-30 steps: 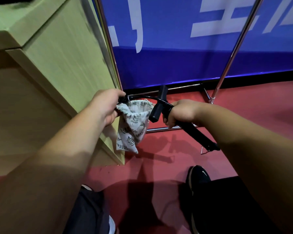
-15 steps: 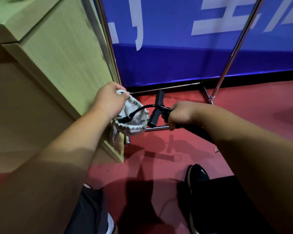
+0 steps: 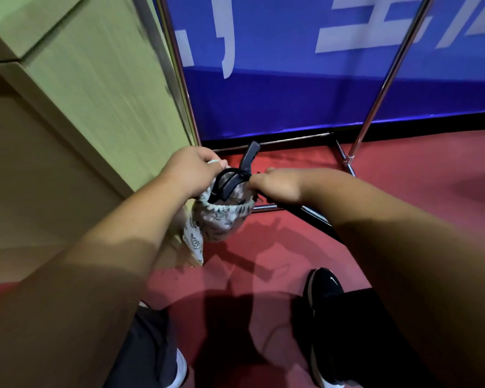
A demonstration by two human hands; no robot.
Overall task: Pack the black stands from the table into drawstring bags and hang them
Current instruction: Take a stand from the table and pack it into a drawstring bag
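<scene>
1. Because the worktop (image 3: 95, 113) fills my whole left side, its wooden flank sits just beside the bag. If I swing that way, the cloth or my arm could knock against it.
2. The blue banner (image 3: 291, 102) stands behind everything and the red floor (image 3: 417, 186) lies below. Anything I drop lands there, near my black shoe (image 3: 325, 287).
3. The chrome rack (image 3: 375, 88) rises in front of the banner, its low bars showing just below my hands. I judge the bag will hang on this rack, and a trailing part of the stand could catch on those bars.
4. The drawstring bag (image 3: 219, 219), leaf-printed, hangs in the air with its mouth open upward. It looks short for the stand, so the mouth may not draw closed.
5. My left hand (image 3: 191, 169) pinches the bag's rim on one side, and my right hand (image 3: 275, 186) is curled round the stand at the opposite edge. With only one side of the rim held, the mouth could sag and block the way in.
6. The black stand (image 3: 237, 177) is partly in the bag. One end dips into the mouth and another sticks up above it. A dark length seems to run out under my right wrist, though blur hides the detail. Pushed at this slant, it could snag the hem or slip from my grip.
</scene>
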